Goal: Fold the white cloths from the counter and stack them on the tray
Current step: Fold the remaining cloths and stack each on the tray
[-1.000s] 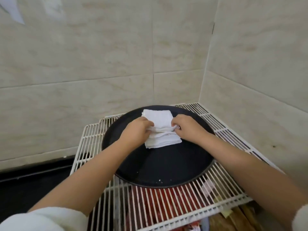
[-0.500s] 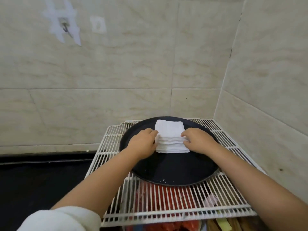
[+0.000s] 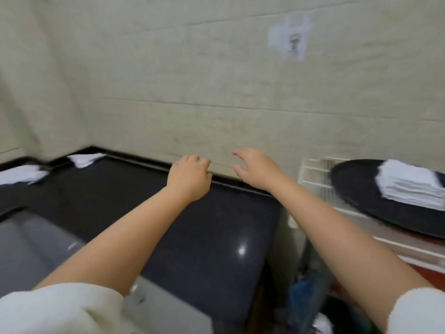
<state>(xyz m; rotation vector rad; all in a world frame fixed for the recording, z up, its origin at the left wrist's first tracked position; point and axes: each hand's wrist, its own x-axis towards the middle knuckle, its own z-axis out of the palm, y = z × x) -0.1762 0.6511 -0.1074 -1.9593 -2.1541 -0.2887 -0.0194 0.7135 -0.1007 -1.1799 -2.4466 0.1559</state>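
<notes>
A stack of folded white cloths (image 3: pixel 409 189) rests on the round black tray (image 3: pixel 356 186) at the far right. Two loose white cloths lie on the black counter (image 3: pixel 216 225): one (image 3: pixel 84 159) in the back left corner, another (image 3: pixel 22 174) at the left edge. My left hand (image 3: pixel 189 177) hovers over the counter's back edge with its fingers curled and nothing in it. My right hand (image 3: pixel 255 168) is just to its right, fingers spread and empty. Both hands are well left of the tray.
The tray sits on a white wire rack (image 3: pixel 313 174) to the right of the counter. A grey sink (image 3: pixel 29 249) lies at the lower left. Beige tiled walls close off the back and left. Below the gap between counter and rack are blurred blue and dark items (image 3: pixel 303 297).
Both hands have let go of the cloth stack and moved left over the counter. The view has swung left, so the tray now sits at the right edge.
</notes>
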